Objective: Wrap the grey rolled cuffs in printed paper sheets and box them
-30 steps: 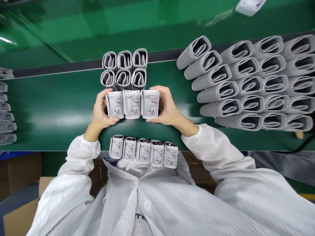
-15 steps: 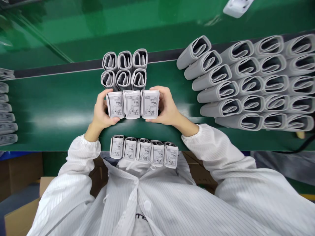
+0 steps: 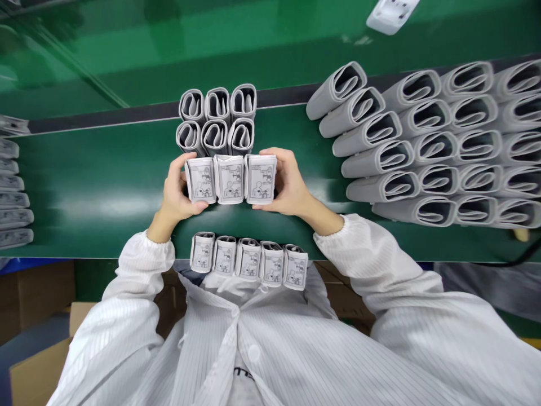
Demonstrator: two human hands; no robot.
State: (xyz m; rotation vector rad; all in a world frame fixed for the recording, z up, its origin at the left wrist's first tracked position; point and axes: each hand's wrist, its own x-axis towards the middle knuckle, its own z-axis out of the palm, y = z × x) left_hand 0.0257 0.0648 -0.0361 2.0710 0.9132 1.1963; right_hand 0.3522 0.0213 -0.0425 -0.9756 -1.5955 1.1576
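half-curled left hand and right hand clasp three blood-pressure cuffs between counter edges, seemingly squaring; shifting needs even pressure.

Factory wkstn, per green bench, white smock & ident. rolls.

Lettering (on the held rolls) is illegible.

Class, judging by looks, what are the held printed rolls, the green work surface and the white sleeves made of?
Held printed rolls: matte, probably fabric; soft folded edges.
Green work surface: semi-gloss, perhaps plastic or rubber; blurred highlights.
White sleeves: matte, likely thin cloth; wrinkles, fine stripes.
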